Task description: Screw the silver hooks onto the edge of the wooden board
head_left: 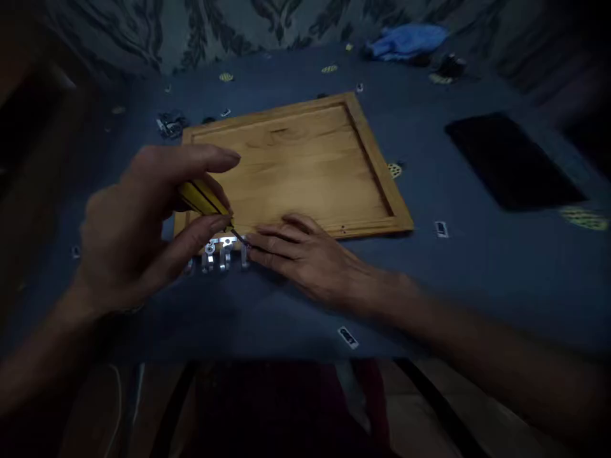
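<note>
Left hand (138, 229) grips a yellow screwdriver (204, 198), tip angled down-right onto a metal hook rack (220, 252) at the wooden board (305, 165) near edge. Right hand (300, 251) lies flat, fingers touching the rack's right end, probably steadying it; blurry.

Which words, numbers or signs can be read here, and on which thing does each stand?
Nothing is readable.
Small white tag on the blue table cloth, near the front edge: dark print, too blurred.
Second white tag right of the light wooden board: too small.
Yellow-handled tool in the left hand: no visible lettering.
</note>
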A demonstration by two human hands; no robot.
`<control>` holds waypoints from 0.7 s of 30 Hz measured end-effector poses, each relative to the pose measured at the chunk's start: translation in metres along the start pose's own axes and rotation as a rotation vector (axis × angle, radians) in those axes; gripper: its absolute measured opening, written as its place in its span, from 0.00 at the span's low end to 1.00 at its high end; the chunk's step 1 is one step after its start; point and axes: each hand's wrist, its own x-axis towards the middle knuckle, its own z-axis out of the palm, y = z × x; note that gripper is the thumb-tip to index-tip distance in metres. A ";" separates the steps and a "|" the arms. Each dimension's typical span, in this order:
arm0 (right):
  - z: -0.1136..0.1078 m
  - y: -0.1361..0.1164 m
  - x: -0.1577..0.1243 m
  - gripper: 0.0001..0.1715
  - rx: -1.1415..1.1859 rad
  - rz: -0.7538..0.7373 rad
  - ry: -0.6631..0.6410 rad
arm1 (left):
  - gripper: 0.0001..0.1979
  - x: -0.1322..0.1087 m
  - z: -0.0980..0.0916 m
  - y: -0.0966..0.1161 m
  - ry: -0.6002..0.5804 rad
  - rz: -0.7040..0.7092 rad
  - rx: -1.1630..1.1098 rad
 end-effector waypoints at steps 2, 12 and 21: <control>-0.003 -0.001 -0.001 0.27 0.002 0.025 -0.023 | 0.23 0.000 -0.001 -0.002 0.006 -0.006 -0.002; -0.003 0.000 -0.002 0.27 -0.011 0.024 -0.013 | 0.22 -0.002 0.003 0.001 0.039 0.016 0.035; -0.004 -0.001 -0.002 0.26 -0.023 0.042 -0.033 | 0.33 0.002 0.007 -0.004 0.154 0.181 0.120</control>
